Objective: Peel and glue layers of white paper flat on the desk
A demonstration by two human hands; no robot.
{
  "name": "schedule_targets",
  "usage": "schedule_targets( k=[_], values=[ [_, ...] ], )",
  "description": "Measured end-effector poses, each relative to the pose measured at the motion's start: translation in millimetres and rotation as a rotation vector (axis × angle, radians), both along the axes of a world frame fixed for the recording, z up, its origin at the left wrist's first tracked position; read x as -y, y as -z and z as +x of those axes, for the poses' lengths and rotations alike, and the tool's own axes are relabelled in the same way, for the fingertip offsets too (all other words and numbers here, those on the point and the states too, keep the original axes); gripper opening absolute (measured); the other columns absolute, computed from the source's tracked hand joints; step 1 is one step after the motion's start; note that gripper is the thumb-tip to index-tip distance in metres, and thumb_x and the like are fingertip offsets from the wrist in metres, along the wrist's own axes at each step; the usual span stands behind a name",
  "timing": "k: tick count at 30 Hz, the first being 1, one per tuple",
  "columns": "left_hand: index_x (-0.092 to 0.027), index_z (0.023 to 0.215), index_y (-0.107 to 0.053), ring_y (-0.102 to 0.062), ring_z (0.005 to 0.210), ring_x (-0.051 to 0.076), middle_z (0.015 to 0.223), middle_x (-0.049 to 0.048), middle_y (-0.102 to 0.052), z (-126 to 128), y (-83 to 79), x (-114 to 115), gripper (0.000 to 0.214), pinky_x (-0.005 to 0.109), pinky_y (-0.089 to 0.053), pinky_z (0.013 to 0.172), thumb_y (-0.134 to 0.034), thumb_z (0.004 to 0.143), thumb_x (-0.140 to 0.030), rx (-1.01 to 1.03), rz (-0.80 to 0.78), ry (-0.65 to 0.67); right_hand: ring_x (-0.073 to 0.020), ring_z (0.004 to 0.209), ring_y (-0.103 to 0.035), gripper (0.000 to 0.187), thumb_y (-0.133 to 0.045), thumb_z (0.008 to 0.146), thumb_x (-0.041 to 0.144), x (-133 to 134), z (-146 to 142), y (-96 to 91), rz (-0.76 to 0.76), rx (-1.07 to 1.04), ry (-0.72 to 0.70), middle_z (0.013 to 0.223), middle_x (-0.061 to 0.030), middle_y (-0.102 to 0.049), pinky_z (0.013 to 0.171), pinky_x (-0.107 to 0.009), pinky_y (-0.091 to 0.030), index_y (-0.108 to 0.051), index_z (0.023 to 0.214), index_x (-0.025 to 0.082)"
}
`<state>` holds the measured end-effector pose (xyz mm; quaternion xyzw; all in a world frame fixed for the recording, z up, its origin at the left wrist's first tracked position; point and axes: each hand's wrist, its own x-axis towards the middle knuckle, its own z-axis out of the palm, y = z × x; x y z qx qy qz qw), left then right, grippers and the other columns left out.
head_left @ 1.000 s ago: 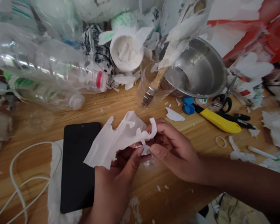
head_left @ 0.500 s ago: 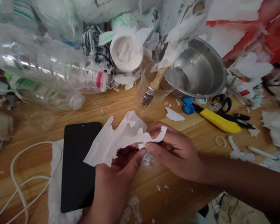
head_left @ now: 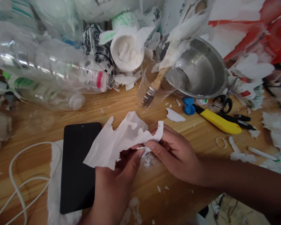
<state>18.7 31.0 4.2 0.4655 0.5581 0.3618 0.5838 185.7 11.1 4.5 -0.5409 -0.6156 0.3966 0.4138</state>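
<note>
Both my hands pinch one ragged sheet of white tissue paper [head_left: 118,140] over the wooden table [head_left: 121,107]. My left hand [head_left: 117,181] comes up from the bottom edge, with thumb and fingers closed on the sheet's lower right part. Pinching the torn strip at the paper's right end is my right hand [head_left: 175,153], which reaches in from the right. The two pinches sit close together. Small white scraps lie on the wood under my hands.
A black phone [head_left: 78,165] lies face up on white paper left of my hands, beside a white cable [head_left: 21,184]. Behind are clear plastic bottles [head_left: 49,67], a plastic cup with a brush [head_left: 152,89], a steel bowl [head_left: 201,72], a yellow utility knife [head_left: 216,120], scissors [head_left: 224,100] and blue caps [head_left: 189,105].
My right hand pulled the torn strip a little to the right, then drew it back up toward the sheet. My left hand and the rest of the paper barely moved.
</note>
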Motion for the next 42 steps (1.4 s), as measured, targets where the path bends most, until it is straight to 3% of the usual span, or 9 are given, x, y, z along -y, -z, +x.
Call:
schedule_targets(
  k=[4,11,16,21,26,29,33,37,42],
  values=[
    [-0.023,0.080,-0.074,-0.072,0.074,0.007,0.078,-0.0045,-0.076,2,-1.5,-1,0.014,0.008,-0.056,0.069,-0.077,0.077,-0.010,0.180,0.032,-0.036,-0.0132,0.090,-0.061,0.012,-0.054,0.101,0.025,2,-1,1.7,-0.018,-0.061,-0.018,0.097,-0.0021,-0.062,0.079,-0.026,-0.051,-0.065,0.105,0.021],
    [-0.024,0.087,-0.073,-0.073,0.081,0.004,0.086,-0.0064,-0.077,4,0.1,-4,0.024,0.007,-0.056,0.078,-0.073,0.079,-0.002,0.383,-0.024,-0.028,-0.0128,0.087,-0.062,0.007,-0.063,0.096,0.023,4,-4,2.9,-0.032,-0.006,0.034,0.098,-0.0034,-0.064,0.066,-0.022,-0.050,-0.068,0.099,0.019],
    [-0.024,0.086,-0.075,-0.074,0.083,0.004,0.085,-0.0072,-0.078,3,0.6,-7,0.029,0.004,-0.054,0.075,-0.073,0.076,0.003,0.405,-0.028,0.022,-0.0104,0.088,-0.062,0.008,-0.064,0.095,0.017,2,-2,1.8,0.029,-0.053,0.023,0.095,-0.0012,-0.065,0.075,-0.021,-0.051,-0.071,0.097,0.019],
    [-0.026,0.082,-0.075,-0.073,0.079,0.003,0.081,-0.0096,-0.077,2,1.1,-4,0.029,0.003,-0.054,0.075,-0.071,0.078,0.002,0.379,-0.042,0.035,-0.0095,0.089,-0.064,0.012,-0.064,0.094,0.015,-2,0,-0.8,-0.032,-0.207,-0.022,0.099,0.0004,-0.069,0.074,-0.020,-0.051,-0.073,0.093,0.022],
    [-0.025,0.078,-0.073,-0.071,0.077,0.002,0.079,-0.0096,-0.074,-2,2.8,-3,0.025,0.003,-0.053,0.074,-0.072,0.078,0.000,0.356,-0.035,0.070,-0.0112,0.083,-0.065,0.010,-0.066,0.092,0.016,-3,1,-2.5,-0.077,-0.244,-0.020,0.091,-0.0004,-0.069,0.072,-0.022,-0.053,-0.074,0.091,0.022],
    [-0.026,0.080,-0.073,-0.070,0.078,0.001,0.080,-0.0101,-0.075,-2,3.0,-3,0.025,0.002,-0.052,0.074,-0.072,0.080,-0.001,0.362,-0.033,0.087,-0.0130,0.089,-0.067,0.009,-0.066,0.093,0.019,-3,1,-1.0,-0.108,-0.263,-0.025,0.096,-0.0014,-0.070,0.075,-0.024,-0.055,-0.073,0.095,0.022],
    [-0.025,0.082,-0.073,-0.071,0.082,0.002,0.083,-0.0083,-0.076,0,2.3,-3,0.023,0.004,-0.053,0.080,-0.074,0.080,-0.003,0.372,-0.048,0.031,-0.0139,0.095,-0.067,0.012,-0.061,0.097,0.024,-3,0,-0.2,-0.138,-0.240,0.012,0.103,-0.0015,-0.070,0.079,-0.025,-0.055,-0.072,0.101,0.025],
    [-0.023,0.082,-0.073,-0.071,0.082,0.005,0.084,-0.0052,-0.075,3,1.7,-3,0.017,0.008,-0.055,0.080,-0.077,0.078,-0.006,0.381,-0.049,-0.032,-0.0144,0.087,-0.065,0.013,-0.062,0.097,0.030,-1,-2,1.3,-0.129,-0.226,0.016,0.101,-0.0035,-0.070,0.075,-0.026,-0.056,-0.071,0.105,0.024],
    [-0.023,0.084,-0.073,-0.071,0.080,0.004,0.083,-0.0055,-0.074,2,1.2,-2,0.015,0.006,-0.054,0.075,-0.076,0.081,-0.009,0.378,-0.066,-0.057,-0.0148,0.088,-0.066,0.017,-0.067,0.094,0.024,4,-3,7.4,-0.125,-0.195,0.026,0.103,-0.0037,-0.067,0.075,-0.027,-0.057,-0.070,0.110,0.026]
  ],
)
